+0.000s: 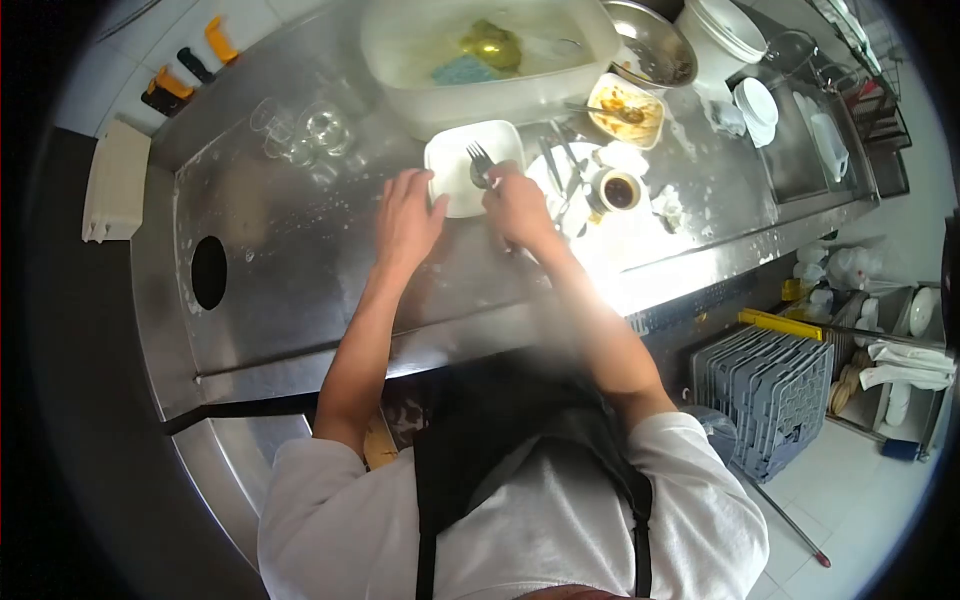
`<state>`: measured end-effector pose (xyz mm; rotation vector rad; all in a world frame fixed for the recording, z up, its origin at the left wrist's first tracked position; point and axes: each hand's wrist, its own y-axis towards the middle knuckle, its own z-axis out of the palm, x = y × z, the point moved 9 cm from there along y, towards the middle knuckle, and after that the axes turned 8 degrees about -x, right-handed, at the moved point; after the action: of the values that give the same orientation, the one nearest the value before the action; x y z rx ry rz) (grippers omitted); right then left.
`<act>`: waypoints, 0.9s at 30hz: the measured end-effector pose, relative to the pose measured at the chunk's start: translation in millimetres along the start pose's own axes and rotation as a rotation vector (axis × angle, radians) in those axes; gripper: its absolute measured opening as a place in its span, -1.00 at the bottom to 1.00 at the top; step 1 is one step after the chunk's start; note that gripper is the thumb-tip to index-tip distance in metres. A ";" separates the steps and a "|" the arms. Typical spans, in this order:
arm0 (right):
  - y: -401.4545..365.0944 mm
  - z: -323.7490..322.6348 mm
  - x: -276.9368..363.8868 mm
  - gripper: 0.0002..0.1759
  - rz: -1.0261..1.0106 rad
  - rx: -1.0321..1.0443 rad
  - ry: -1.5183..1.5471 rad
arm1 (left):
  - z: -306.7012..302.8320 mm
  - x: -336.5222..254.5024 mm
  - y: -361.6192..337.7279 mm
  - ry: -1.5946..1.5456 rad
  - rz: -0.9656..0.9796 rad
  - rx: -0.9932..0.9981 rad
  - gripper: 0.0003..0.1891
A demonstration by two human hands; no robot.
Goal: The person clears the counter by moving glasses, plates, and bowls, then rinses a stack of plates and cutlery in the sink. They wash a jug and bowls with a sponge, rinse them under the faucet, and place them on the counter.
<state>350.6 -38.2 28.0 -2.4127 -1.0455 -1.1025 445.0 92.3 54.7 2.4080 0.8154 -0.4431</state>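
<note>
On the steel counter, a white square dish [455, 150] sits between my hands. My left hand [408, 215] is at the dish's left edge, its fingers apart. A fork [480, 158] is gripped in my right hand [518, 205], its tines pointing up over the dish. To the right lies a white plate [547, 172] bearing cutlery and a cup of dark liquid [619, 190]. Behind it, a sauce-smeared dish [628, 110] has a spoon in it. Whether my right hand holds more cutlery than the fork I cannot tell.
Behind the dish stands a large tub of cloudy water [490, 100]. Clear glasses [325, 128] are at the back left. A steel bowl [650, 45] and white bowls [757, 105] stand at the right, beside a sink [792, 150]. Grey racks [765, 390] are below the counter.
</note>
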 end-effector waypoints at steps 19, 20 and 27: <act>-66.0 -260.8 -290.3 -0.62 0.189 -0.246 0.270 | 152.5 -186.6 11.9 0.448 0.497 0.448 -0.68; -56.4 -256.9 -290.6 -0.61 0.164 -0.215 0.193 | 151.1 -177.1 2.1 0.424 0.307 0.497 -0.67; -3.9 -216.0 -281.5 -0.62 0.140 -0.082 -0.139 | 136.9 -144.0 -40.5 0.095 -0.089 0.351 -0.71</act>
<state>107.1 -287.7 -38.3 -2.6154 -0.8716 -0.9603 292.1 -27.8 -3.0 2.7402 0.9563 -0.5494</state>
